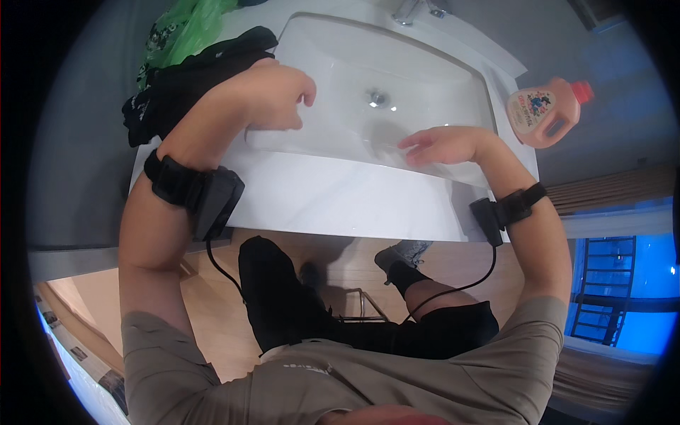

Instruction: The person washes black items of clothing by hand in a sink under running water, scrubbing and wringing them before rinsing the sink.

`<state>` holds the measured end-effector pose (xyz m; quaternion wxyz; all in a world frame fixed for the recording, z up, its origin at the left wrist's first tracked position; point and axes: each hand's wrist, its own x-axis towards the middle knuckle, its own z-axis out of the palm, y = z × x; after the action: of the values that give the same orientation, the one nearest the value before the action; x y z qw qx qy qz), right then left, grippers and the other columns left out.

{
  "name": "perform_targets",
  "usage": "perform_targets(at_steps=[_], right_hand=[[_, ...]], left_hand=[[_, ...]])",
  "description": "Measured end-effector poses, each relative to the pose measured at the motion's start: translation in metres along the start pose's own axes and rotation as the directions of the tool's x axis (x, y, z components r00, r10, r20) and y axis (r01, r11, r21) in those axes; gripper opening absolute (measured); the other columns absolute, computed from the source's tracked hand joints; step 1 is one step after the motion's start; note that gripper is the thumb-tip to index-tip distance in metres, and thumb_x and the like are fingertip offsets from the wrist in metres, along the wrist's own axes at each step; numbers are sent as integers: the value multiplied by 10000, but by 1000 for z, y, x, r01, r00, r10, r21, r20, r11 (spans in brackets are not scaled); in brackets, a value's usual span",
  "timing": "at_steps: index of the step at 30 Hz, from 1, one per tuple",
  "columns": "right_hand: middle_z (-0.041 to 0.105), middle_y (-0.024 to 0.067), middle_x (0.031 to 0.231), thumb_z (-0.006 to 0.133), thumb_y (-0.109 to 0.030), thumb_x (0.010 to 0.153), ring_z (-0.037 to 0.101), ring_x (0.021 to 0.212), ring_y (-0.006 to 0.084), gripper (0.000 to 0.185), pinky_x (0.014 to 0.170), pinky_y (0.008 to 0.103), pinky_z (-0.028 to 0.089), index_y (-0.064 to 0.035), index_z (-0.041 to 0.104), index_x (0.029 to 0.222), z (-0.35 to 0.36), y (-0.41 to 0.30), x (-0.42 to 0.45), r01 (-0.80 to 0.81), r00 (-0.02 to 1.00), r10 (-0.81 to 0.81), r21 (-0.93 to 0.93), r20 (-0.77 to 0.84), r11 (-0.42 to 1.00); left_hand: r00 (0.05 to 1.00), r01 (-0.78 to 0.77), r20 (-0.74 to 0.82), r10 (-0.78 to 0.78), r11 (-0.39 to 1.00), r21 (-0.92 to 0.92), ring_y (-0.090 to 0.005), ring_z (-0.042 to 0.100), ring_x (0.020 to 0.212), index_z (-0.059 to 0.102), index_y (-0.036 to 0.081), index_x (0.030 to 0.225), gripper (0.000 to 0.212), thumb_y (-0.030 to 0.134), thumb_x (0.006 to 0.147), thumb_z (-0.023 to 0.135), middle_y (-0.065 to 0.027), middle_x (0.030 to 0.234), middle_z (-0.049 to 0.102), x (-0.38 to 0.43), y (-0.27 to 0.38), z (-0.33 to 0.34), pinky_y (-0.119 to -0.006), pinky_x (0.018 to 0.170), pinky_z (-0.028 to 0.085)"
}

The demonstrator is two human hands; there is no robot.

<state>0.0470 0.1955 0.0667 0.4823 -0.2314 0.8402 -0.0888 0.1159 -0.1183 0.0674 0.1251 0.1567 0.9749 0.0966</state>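
My left hand (279,95) is over the left side of a white washbasin (329,79), palm down, with the index finger bent and a gap between it and the thumb. Nothing shows in its grip; its other fingers are largely hidden. Dark folded clothing (207,71) lies just behind that wrist, on the counter left of the basin. Over the basin's front right part is my right hand (441,147), empty, its fingers spread apart and pointing left. Between the hands and farther back sits the metal drain (377,99). Whether the basin holds water I cannot tell.
A pink detergent bottle (542,114) with a red cap stands at the counter's right edge. The chrome faucet (407,13) rises behind the basin. Behind the clothing is a green plastic bag (199,26). The white counter's front edge (350,231) runs close before my legs.
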Motion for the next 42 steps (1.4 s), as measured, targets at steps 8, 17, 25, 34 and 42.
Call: perform_targets(at_steps=[8, 17, 25, 34, 42], right_hand=[[530, 180, 1383, 626, -485, 857, 482, 1282, 310, 696, 1081, 378, 339, -44, 506, 1382, -2, 16, 19, -26, 999, 21, -151, -40, 988], [422, 209, 1471, 607, -485, 876, 388, 1369, 322, 776, 1127, 374, 285, -2, 395, 1445, -24, -19, 66, -81, 976, 152, -385, 157, 919], [313, 160, 1551, 614, -466, 874, 262, 1440, 305, 776, 1148, 396, 243, -114, 334, 1506, -21, -29, 67, 169, 931, -149, -33, 332, 985], [355, 148, 1531, 606, -420, 875, 331, 1403, 277, 729, 1122, 392, 301, -107, 369, 1489, -19, -23, 60, -120, 971, 173, -289, 164, 950], [549, 121, 1375, 601, -353, 912, 504, 1245, 269, 540, 1077, 352, 357, -77, 535, 1371, -92, -29, 17, 79, 934, -206, -394, -293, 916]], left_hand=[[999, 14, 49, -12, 999, -48, -305, 600, 1077, 593, 56, 1177, 496, 298, 766, 727, -160, 1077, 658, -1, 11, -5, -453, 1177, 189], [998, -15, 58, 17, 999, -36, -316, 598, 1087, 572, 53, 1205, 516, 320, 788, 713, -177, 1085, 655, -2, 6, -3, -479, 1173, 180], [999, 1, 50, 1, 999, -38, -321, 598, 1091, 559, 55, 1232, 527, 318, 801, 707, -180, 1093, 656, -2, 11, -7, -467, 1173, 184], [999, -12, 41, 14, 999, -51, -325, 603, 1084, 545, 55, 1252, 529, 308, 815, 702, -178, 1112, 652, -2, 10, -7, -459, 1175, 203], [999, 35, 13, -35, 998, -59, -327, 594, 1099, 546, 64, 1255, 520, 313, 824, 698, -160, 1126, 651, -3, 10, -6, -443, 1178, 208]])
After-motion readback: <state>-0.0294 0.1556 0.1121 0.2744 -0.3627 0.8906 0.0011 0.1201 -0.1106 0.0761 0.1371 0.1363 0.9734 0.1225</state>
